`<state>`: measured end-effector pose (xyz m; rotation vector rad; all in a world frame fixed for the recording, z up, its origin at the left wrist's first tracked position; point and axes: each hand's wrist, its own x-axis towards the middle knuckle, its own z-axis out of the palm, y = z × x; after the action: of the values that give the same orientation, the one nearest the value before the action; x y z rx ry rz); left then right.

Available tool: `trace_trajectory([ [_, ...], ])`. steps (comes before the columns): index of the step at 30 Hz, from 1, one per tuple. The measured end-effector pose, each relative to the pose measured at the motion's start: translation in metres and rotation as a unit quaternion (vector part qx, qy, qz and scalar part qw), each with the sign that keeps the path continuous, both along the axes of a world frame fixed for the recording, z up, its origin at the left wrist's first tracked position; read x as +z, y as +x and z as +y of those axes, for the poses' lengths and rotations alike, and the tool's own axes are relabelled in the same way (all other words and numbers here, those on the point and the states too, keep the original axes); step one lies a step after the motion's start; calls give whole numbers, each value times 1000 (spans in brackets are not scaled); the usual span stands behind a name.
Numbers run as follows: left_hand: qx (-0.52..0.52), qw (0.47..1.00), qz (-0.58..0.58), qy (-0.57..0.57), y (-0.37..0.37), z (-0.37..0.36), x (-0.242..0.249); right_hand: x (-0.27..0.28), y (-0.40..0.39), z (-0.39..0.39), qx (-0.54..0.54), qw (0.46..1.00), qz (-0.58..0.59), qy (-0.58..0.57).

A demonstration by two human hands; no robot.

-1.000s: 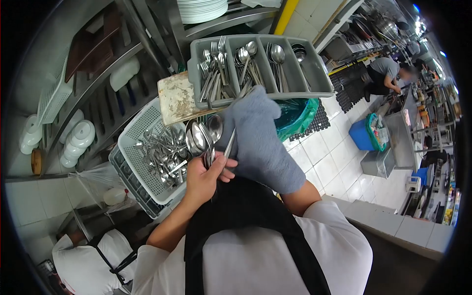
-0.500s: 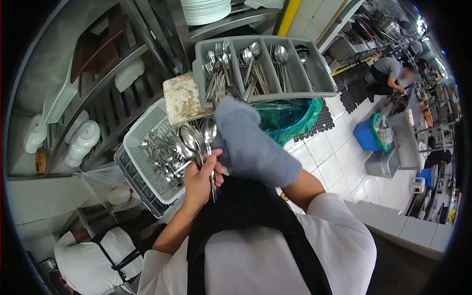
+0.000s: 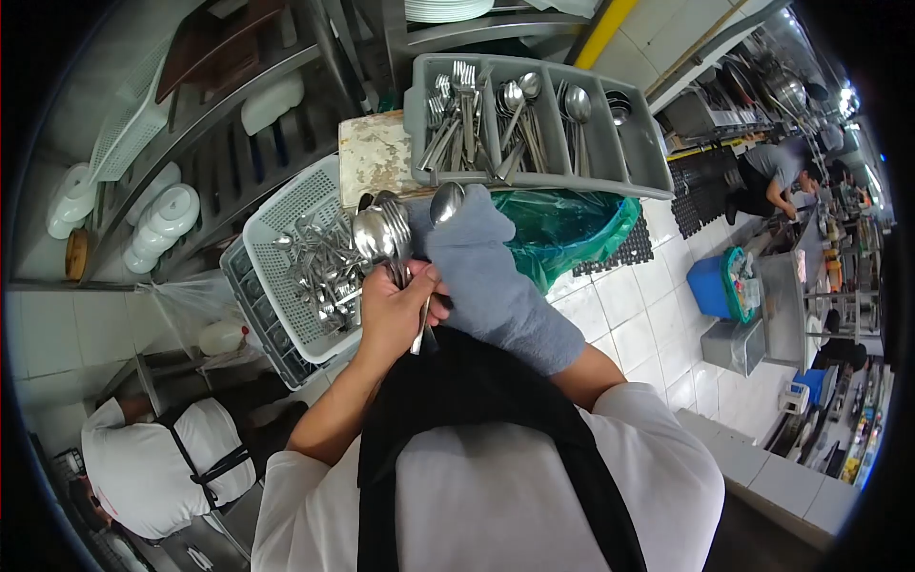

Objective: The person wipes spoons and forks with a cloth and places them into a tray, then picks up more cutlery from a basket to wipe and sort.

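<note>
My left hand point(image 3: 398, 310) is closed around the handles of a bunch of spoons and forks point(image 3: 383, 232), their heads pointing up. A grey cloth point(image 3: 496, 272) drapes over my right hand and forearm, so its fingers are hidden. One spoon point(image 3: 447, 202) rests with its bowl against the cloth's upper left edge; the lower handle is out of sight. Left of my hands, a white perforated basket point(image 3: 276, 315) holds a jumble of cutlery point(image 3: 329, 272). Beyond them lies a grey cutlery tray point(image 3: 643, 157) with forks and spoons sorted in its compartments.
A worn board point(image 3: 372, 157) lies beside the tray. Below the tray is a green bag-lined bin point(image 3: 572, 234). Shelves at left hold white dishes point(image 3: 172, 214). One person point(image 3: 167, 458) is at lower left, another point(image 3: 772, 176) at far right near a blue bin point(image 3: 720, 286).
One spoon has risen apart from the bunch in my left hand and now lies against the cloth. The cloth has shifted. The view has turned slightly, so the tray appears farther right.
</note>
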<state>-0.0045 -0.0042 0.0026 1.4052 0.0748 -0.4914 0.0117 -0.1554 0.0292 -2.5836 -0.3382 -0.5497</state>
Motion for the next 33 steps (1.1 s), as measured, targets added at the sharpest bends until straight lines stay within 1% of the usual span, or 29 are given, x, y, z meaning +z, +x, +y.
trace_trajectory([
  [2,-16,999,-22,-17,-1,-3,-6,23,-2,-11,29,998,-4,-60],
  [4,-57,998,-17,36,-2,-5,1,50,-2,-23,59,991,-7,-121],
  [6,-54,998,-28,28,-5,-8,7,63,0,-31,92,979,-8,-180],
  [7,-47,998,-42,22,-6,-9,9,46,7,-21,-3,987,-56,-153],
  [8,-47,998,-41,20,-7,-10,9,26,14,-19,-3,986,-55,-155],
  [9,-44,998,-45,20,-7,-10,10,6,22,-19,-53,985,-79,-145],
  [10,-42,998,-49,20,-7,-10,10,0,27,-20,-103,980,-103,-134],
  [11,-44,998,-48,20,-8,-9,10,-3,30,-25,-105,980,-101,-135],
  [13,-47,997,-40,39,-8,-9,9,-1,33,-35,-117,980,22,-157],
  [14,-47,997,-39,38,-9,-9,8,1,31,-36,-117,980,23,-158],
  [16,-35,998,-45,39,-10,-9,7,7,23,-33,-153,982,-49,-95],
  [17,-36,998,-48,38,-8,-9,6,4,20,-28,-154,982,-52,-96],
  [18,-35,997,-50,39,-6,-10,3,0,17,-20,-121,973,71,-182],
  [19,-36,997,-53,39,-4,-11,1,-1,12,-15,-87,941,193,-263],
  [20,-39,997,-56,37,-4,-12,-1,4,5,-20,-91,941,191,-264],
  [21,-45,997,-51,29,-5,-13,-2,20,-3,-28,16,987,96,-131],
  [22,-51,997,-46,20,-5,-14,-2,29,-7,-33,123,992,-5,6],
  [23,-65,997,-42,15,-5,-13,1,27,-1,-37,59,990,110,-65],
  [24,-70,996,-46,17,-7,-11,0,29,0,-39,54,991,106,-63],
  [26,-76,996,-42,-29,-11,-7,-5,35,0,-46,31,989,-85,-119],
  [27,-93,994,-52,-19,-11,-6,-3,37,0,-48,20,973,-179,-147],
  [28,-97,994,-55,-18,-9,-5,-2,36,0,-46,16,972,-181,-147],
  [29,-102,993,-56,-9,-7,-5,-2,35,-2,-39,-77,995,-17,-66],
  [30,-106,993,-57,1,-6,-4,-3,33,-4,-33,-166,975,148,20],
  [31,-108,992,-60,3,-3,-5,-4,28,-8,-29,-167,975,146,22],
  [32,-97,994,-57,8,1,-7,-7,21,-14,-26,-92,986,114,-78],
  [33,-85,995,-55,12,4,-9,-10,20,-15,-24,-16,981,80,-178],
])
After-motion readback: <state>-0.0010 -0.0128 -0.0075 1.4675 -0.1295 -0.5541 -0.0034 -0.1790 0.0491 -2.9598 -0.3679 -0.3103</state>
